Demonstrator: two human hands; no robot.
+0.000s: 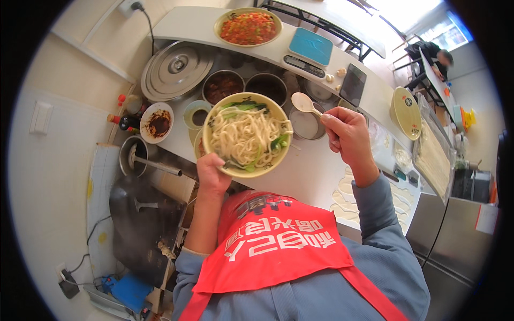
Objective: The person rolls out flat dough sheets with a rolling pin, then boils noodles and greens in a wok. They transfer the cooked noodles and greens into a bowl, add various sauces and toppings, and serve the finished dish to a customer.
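Observation:
My left hand (214,173) grips the lower left rim of a yellow bowl (245,173), its thumb over the edge. Thick white noodles (249,140) and green leafy vegetables (280,142) fill the bowl. My right hand (347,134) pinches the handle of a pale spoon (303,103), whose bowl hangs over a metal pot of white powder or paste (307,123), right of the noodles. Behind the noodle bowl stand a metal pot of dark red-brown food (222,86) and another dark-filled pot (266,88). A white bowl with dark sauce (159,122) is at the left.
A bowl of chopped red and green food (248,27), a kitchen scale (310,48) and a phone (353,82) lie on the upper shelf. A steaming wok (140,228) is at lower left. Flat dough strips (346,196) lie at right. A person (431,56) sits at a far table.

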